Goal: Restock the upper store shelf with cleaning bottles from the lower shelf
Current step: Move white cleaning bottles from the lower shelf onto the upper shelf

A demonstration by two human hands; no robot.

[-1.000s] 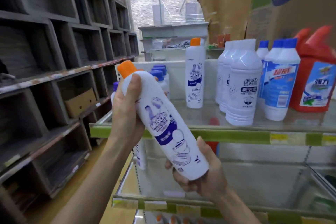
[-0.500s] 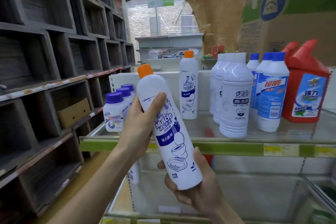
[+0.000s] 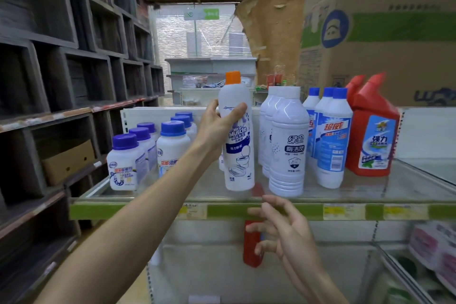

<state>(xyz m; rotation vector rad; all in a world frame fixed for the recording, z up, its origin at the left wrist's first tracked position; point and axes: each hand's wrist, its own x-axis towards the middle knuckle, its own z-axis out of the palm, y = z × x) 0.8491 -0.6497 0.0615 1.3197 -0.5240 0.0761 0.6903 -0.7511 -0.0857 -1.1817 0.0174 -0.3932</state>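
We see the left hand [image 3: 217, 128] gripping a white Mr Muscle bottle [image 3: 238, 138] with an orange cap [image 3: 233, 78], fingers and thumb wrapped round its upper body just below the neck. The bottle is upright, its base at or just above the upper shelf [image 3: 153, 211] near the green front edge; we cannot tell if it touches. It sits between the purple-capped jars [image 3: 125, 163] on the left and the plain white bottles [image 3: 287, 145] on the right. The right hand [image 3: 283, 232] is below the shelf edge, fingers spread and loosely bent, holding nothing. Further right stand blue-capped bottles [image 3: 332, 136] and red bottles [image 3: 372, 131]. A cardboard box [image 3: 385, 32] is behind them. A red item [image 3: 250, 252] shows on the lower level, partly hidden by the right hand.
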